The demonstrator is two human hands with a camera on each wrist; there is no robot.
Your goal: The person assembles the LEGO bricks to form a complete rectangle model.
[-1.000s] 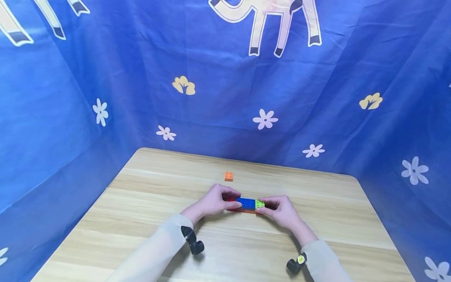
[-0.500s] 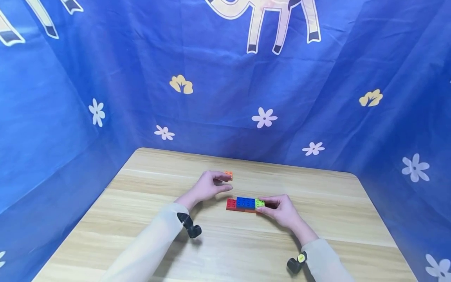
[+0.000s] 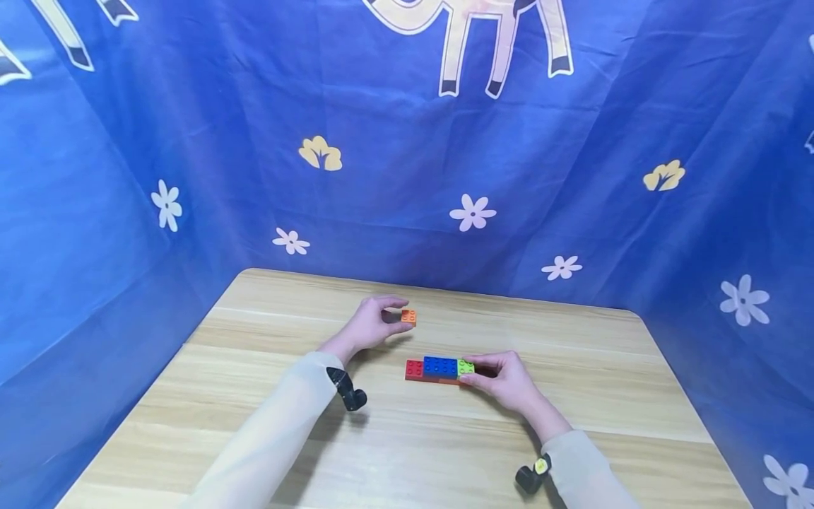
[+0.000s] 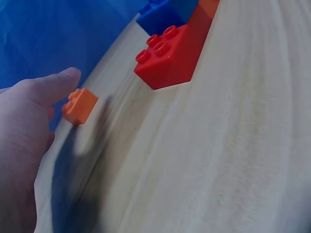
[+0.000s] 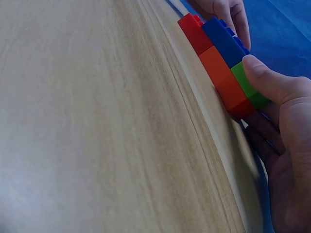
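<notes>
My left hand (image 3: 371, 325) reaches round a small orange brick (image 3: 409, 317) with four studs at the back of the table. Thumb and forefinger lie on either side of it, the forefinger standing a little off its far side. In the left wrist view the thumb (image 4: 63, 82) is close over that brick's studs. A row of toy bricks lies nearer: a red brick (image 3: 414, 368) at the left end and an orange brick (image 5: 222, 77) under a long blue brick (image 3: 440, 365). My right hand (image 3: 509, 380) pinches the green brick (image 3: 466, 367) at the row's right end.
The wooden table (image 3: 445, 452) carries the bricks. A blue cloth (image 3: 394, 212) with animal and flower prints hangs behind it and along both sides. Each wrist wears a black camera, such as the left camera (image 3: 347, 390).
My left hand has let go of the left part of the brick row and moved back to the small orange brick. The right hand keeps its hold on the green brick.
</notes>
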